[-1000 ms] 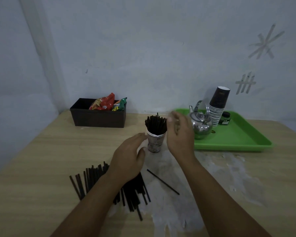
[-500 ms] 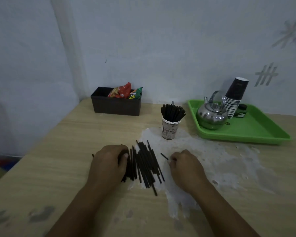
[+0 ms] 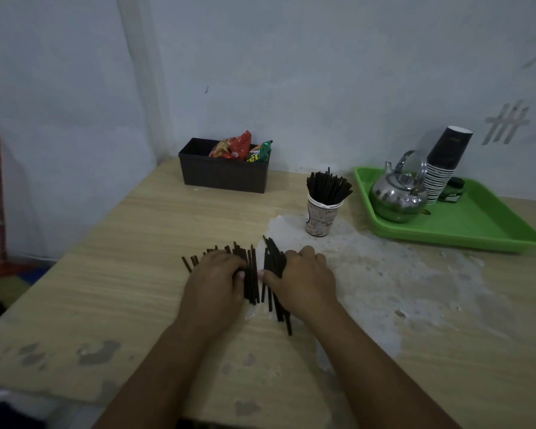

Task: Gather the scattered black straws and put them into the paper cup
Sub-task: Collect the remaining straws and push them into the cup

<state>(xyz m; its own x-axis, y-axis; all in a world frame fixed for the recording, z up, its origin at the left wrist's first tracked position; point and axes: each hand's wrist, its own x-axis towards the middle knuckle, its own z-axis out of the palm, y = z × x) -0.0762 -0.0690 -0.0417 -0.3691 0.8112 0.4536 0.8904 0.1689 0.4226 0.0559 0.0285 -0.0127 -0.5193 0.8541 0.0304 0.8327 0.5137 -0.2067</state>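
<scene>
Several loose black straws [image 3: 253, 275] lie in a rough pile on the wooden table, between my two hands. My left hand [image 3: 215, 283] covers the left part of the pile, its fingers curled over the straws and its thumb against them. My right hand [image 3: 305, 278] curls round the right part, and straw ends stick out past it on both the far and near sides. The printed paper cup [image 3: 322, 219] stands upright beyond my right hand. It is packed with black straws [image 3: 328, 187].
A dark box [image 3: 223, 178] with snack packets sits at the back by the wall. A green tray [image 3: 464, 227] at the right holds a steel kettle [image 3: 398, 196], a stack of cups [image 3: 444, 168] and a small jar. White worn patches mark the tabletop.
Both hands came down from the cup to the loose pile and have since closed in from either side, bunching the straws together. The single stray straw on the right has been swept into the pile.
</scene>
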